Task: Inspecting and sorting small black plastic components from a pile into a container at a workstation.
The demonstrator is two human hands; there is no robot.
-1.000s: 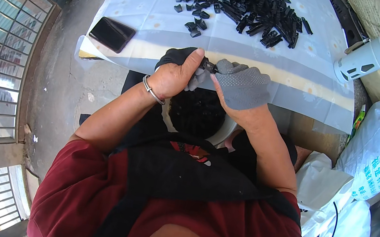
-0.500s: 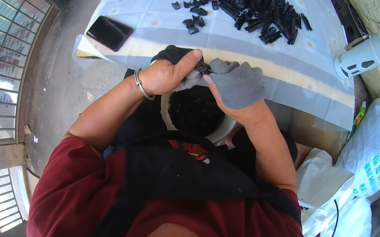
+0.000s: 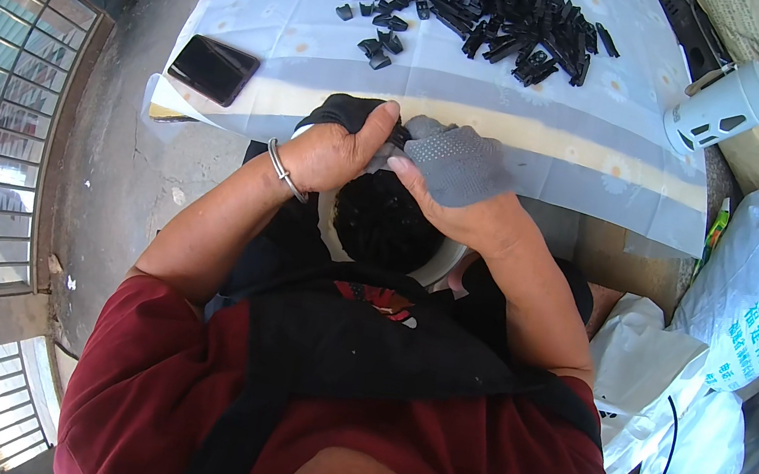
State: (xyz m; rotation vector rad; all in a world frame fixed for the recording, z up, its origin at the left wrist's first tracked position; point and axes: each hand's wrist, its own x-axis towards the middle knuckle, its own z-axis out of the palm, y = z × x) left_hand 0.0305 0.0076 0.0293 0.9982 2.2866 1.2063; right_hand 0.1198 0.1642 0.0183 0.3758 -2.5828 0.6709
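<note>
My left hand (image 3: 342, 147), in a dark glove that leaves the thumb bare and with a metal bangle at the wrist, is closed around a small black plastic part (image 3: 399, 138). Against it presses my right hand (image 3: 452, 171), in a grey dotted glove with its thumb bare, closed on the same part. Fingers cover most of that piece. Both hands meet just over the table's near edge. Below them, between my legs, stands a pale bucket (image 3: 447, 267) with dark pieces inside.
Heaped black plastic parts (image 3: 510, 16) lie at the far side of the table (image 3: 314, 33), with several loose ones nearer. A phone (image 3: 213, 71) rests at the left, a white tumbler (image 3: 724, 110) at the right. Plastic bags (image 3: 746, 291) and a black cable (image 3: 667, 450) are at my right.
My hands have drawn closer together, and the right has shifted slightly left. The black part between them is now more covered. The view has shifted slightly.
</note>
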